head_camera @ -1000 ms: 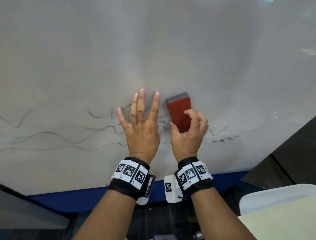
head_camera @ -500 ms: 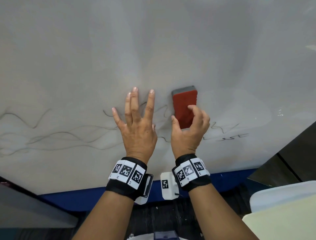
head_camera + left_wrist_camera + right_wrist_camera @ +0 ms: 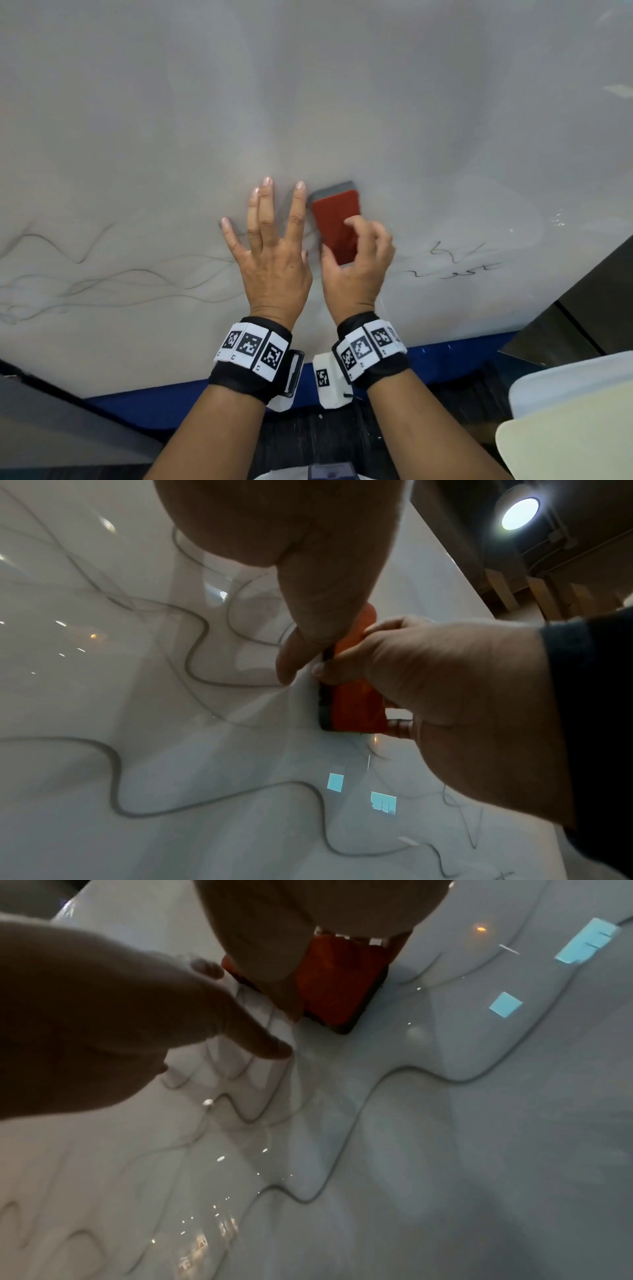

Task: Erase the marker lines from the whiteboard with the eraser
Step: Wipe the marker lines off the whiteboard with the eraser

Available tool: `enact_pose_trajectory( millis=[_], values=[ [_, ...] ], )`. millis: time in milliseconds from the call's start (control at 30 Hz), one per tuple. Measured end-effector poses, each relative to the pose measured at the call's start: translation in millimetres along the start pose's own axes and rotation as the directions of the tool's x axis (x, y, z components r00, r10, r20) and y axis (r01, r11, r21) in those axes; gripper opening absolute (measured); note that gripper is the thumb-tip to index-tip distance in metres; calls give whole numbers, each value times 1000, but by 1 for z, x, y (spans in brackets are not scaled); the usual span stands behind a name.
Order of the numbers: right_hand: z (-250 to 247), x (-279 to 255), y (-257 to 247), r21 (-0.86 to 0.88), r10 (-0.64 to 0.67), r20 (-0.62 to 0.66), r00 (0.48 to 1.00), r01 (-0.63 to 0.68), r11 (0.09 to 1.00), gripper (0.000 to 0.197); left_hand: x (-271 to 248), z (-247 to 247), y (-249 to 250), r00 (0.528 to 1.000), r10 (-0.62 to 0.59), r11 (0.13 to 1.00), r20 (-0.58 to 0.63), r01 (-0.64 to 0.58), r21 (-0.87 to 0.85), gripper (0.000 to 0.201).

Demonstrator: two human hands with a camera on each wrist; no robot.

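Note:
A red eraser (image 3: pixel 335 222) with a grey felt edge lies flat against the whiteboard (image 3: pixel 308 102). My right hand (image 3: pixel 356 260) grips its lower half, thumb on the left side, fingers curled over the top. The eraser (image 3: pixel 352 704) shows orange in the left wrist view, and again as the eraser (image 3: pixel 337 985) in the right wrist view. My left hand (image 3: pixel 270 253) presses flat on the board just left of the eraser, fingers spread and straight. Wavy dark marker lines (image 3: pixel 102 277) run across the board's left part. Short scribbles (image 3: pixel 455 263) remain at the right.
A blue frame edge (image 3: pixel 445 353) runs along the board's bottom. A pale tray-like object (image 3: pixel 565 431) sits at the lower right. A dark panel (image 3: pixel 589 308) borders the board's right side. A ceiling lamp (image 3: pixel 519 513) shines in the left wrist view.
The eraser and my right hand have moved left, close to my left index finger. The eraser now tilts slightly. The left hand stays pressed flat on the board.

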State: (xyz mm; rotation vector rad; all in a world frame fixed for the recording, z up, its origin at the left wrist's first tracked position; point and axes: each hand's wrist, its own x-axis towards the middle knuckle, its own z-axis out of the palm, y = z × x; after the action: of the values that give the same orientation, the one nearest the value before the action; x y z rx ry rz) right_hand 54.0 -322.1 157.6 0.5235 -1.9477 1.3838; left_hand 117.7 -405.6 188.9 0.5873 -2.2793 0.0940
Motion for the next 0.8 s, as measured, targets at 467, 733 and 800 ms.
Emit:
enact_pose_trajectory(
  millis=[467,733,800],
  values=[
    [5,-5,-10,-91,-84,121,989,95,991,53,1,-6,-26,1000,-28,1000,5,28,-11,114],
    [13,2,-25,-42,-26,29,999,27,999,53,-1,-9,-47,997,-76,997,28,76,-25,123],
    [13,-15,-22,-90,-81,149,985,95,991,52,-2,-8,-50,996,-82,996,26,83,-39,124]
  ],
)
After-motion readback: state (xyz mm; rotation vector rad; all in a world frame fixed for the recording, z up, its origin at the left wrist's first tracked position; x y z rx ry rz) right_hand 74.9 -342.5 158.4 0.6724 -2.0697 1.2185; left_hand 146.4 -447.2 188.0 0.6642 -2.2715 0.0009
